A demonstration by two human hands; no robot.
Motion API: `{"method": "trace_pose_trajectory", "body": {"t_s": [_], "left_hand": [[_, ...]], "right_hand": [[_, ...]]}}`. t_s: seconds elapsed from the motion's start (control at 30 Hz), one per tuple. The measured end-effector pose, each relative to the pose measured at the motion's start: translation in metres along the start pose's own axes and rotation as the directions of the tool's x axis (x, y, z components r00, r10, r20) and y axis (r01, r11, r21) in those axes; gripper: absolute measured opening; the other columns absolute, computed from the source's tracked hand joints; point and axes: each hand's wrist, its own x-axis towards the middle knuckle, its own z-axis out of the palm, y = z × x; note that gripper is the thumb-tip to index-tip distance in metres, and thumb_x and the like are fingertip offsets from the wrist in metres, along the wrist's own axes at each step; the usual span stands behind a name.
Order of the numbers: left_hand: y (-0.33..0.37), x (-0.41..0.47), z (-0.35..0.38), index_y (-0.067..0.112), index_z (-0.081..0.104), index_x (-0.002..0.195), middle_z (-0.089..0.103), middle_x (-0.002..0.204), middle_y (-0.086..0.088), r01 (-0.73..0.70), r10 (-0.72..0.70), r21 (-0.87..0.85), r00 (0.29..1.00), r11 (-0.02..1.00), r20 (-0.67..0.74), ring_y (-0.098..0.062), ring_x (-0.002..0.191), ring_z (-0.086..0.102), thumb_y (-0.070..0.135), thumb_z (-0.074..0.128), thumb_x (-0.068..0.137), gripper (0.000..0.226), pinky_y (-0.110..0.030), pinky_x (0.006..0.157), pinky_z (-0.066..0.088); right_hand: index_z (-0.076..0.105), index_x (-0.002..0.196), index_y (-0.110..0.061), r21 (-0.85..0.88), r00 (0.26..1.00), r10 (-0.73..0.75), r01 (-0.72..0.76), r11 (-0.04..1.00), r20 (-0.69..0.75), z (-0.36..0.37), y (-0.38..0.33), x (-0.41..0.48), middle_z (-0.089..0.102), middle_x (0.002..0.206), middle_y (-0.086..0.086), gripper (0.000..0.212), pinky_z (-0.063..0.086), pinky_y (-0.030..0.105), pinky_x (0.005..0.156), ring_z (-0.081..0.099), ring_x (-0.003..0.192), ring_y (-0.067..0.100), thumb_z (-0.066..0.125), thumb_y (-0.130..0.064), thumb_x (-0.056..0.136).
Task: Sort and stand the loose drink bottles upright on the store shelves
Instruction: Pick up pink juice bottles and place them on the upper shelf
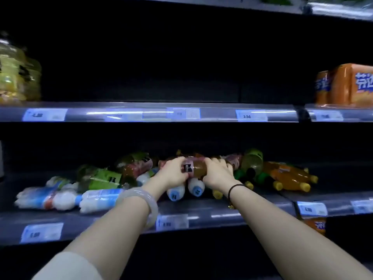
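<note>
A pile of loose drink bottles lies on its side on the lower shelf [222,211]. Both hands grip one brown tea bottle [196,168] with a dark red label, held horizontally above the pile. My left hand [173,172] holds its label end and my right hand [217,172] holds the other end. White milky bottles with blue caps [175,193] lie just under the hands, and more white bottles [60,197] lie at the left. Green-labelled bottles [99,177] sit left of centre. Orange soda bottles with yellow caps [288,175] lie at the right.
The middle shelf [153,114] above is dark and bare in its centre, with price tags along its edge. Large yellowish oil jugs [18,77] stand at its left end and orange soda packs [347,85] at its right. Another orange pack [314,225] shows below right.
</note>
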Motion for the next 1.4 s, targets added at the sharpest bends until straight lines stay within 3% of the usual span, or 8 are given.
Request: {"method": "trace_pose_trajectory", "body": {"t_s": [0.13, 0.33, 0.63, 0.8, 0.93, 1.1, 1.23, 1.4], "left_hand": [[-0.023, 0.062, 0.015, 0.015, 0.051, 0.125, 0.062, 0.12, -0.011, 0.0, -0.03, 0.196, 0.988, 0.981, 0.148, -0.029, 0.108, 0.06, 0.02, 0.058, 0.082, 0.043, -0.034, 0.087, 0.05], [-0.052, 0.115, 0.041, 0.021, 0.051, 0.124, 0.057, 0.123, -0.003, -0.041, -0.073, 0.464, 0.972, 0.885, 0.225, -0.025, 0.114, 0.055, 0.039, 0.072, 0.067, 0.063, -0.038, 0.092, 0.048], [-0.061, 0.133, 0.043, 0.025, 0.049, 0.091, 0.064, 0.091, 0.002, -0.115, 0.111, 0.021, 0.985, 0.993, 0.134, -0.021, 0.088, 0.065, 0.031, 0.081, 0.051, 0.051, -0.037, 0.079, 0.055], [-0.054, 0.129, 0.042, 0.021, 0.047, 0.093, 0.063, 0.091, -0.004, -0.136, 0.141, -0.071, 0.987, 0.988, 0.08, -0.024, 0.087, 0.062, 0.022, 0.08, 0.05, 0.054, -0.039, 0.074, 0.054], [-0.05, 0.12, 0.045, 0.025, 0.049, 0.096, 0.063, 0.088, 0.0, -0.172, 0.181, -0.119, 0.981, 0.978, 0.065, -0.022, 0.085, 0.063, 0.026, 0.078, 0.049, 0.055, -0.042, 0.074, 0.053], [-0.042, 0.11, 0.053, 0.027, 0.053, 0.101, 0.064, 0.093, 0.004, -0.225, 0.212, -0.336, 0.974, 0.915, -0.075, -0.009, 0.085, 0.061, 0.009, 0.08, 0.061, 0.051, -0.027, 0.074, 0.05], [-0.023, 0.087, 0.059, 0.03, 0.052, 0.101, 0.065, 0.093, 0.008, -0.254, 0.179, -0.457, 0.963, 0.853, -0.201, -0.002, 0.081, 0.062, 0.012, 0.079, 0.062, 0.051, -0.021, 0.071, 0.051], [0.0, 0.045, 0.048, 0.026, 0.055, 0.095, 0.068, 0.083, 0.009, -0.345, 0.185, -0.468, 0.917, 0.814, -0.354, 0.005, 0.078, 0.063, 0.015, 0.086, 0.059, 0.049, -0.01, 0.066, 0.047]], "right_hand": [[0.052, 0.123, -0.017, -0.125, 0.992, 0.026, -0.011, 0.992, 0.125, 0.013, 0.01, 0.043, 0.057, 0.126, 0.01, 0.041, 0.036, 0.039, 0.099, 0.049, 0.12, 0.033, 0.054, -0.023, 0.082], [0.062, 0.115, -0.02, 0.117, 0.993, 0.004, -0.018, 0.993, 0.12, 0.018, 0.028, 0.091, 0.065, 0.118, 0.011, 0.038, 0.049, 0.029, 0.082, 0.061, 0.108, 0.032, 0.048, -0.009, 0.081], [0.002, 0.147, -0.044, -0.086, 0.933, -0.017, 0.051, 0.995, 0.36, -0.014, 0.074, 0.124, 0.038, 0.148, 0.008, 0.087, 0.056, 0.036, 0.082, 0.056, 0.114, 0.032, 0.05, -0.005, 0.085], [-0.005, 0.149, -0.037, -0.432, 0.921, 0.019, 0.164, 0.887, 0.389, 0.009, 0.107, 0.118, -0.003, 0.161, -0.001, 0.095, 0.006, 0.052, 0.118, 0.0, 0.148, 0.027, 0.054, -0.004, 0.082], [0.017, 0.148, -0.034, -0.289, 0.942, -0.177, 0.261, 0.921, 0.284, 0.021, 0.118, 0.115, 0.014, 0.16, -0.001, 0.081, 0.006, 0.053, 0.117, 0.009, 0.148, 0.021, 0.056, -0.008, 0.081], [0.035, 0.138, -0.025, 0.163, 0.962, -0.273, 0.27, 0.949, -0.002, 0.029, 0.13, 0.098, 0.054, 0.132, 0.006, 0.075, 0.042, 0.029, 0.099, 0.052, 0.123, 0.025, 0.071, -0.015, 0.073], [0.041, 0.115, -0.033, 0.52, 0.938, -0.163, 0.308, 0.797, -0.306, 0.037, 0.114, 0.058, 0.061, 0.102, -0.014, 0.065, 0.044, 0.007, 0.08, 0.061, 0.096, 0.001, 0.08, -0.018, 0.066], [0.049, 0.104, -0.023, 0.715, 0.878, -0.052, 0.421, 0.557, -0.476, 0.021, 0.083, 0.02, 0.066, 0.09, -0.003, 0.05, 0.052, 0.022, 0.074, 0.065, 0.084, 0.009, 0.081, -0.021, 0.066]]}}
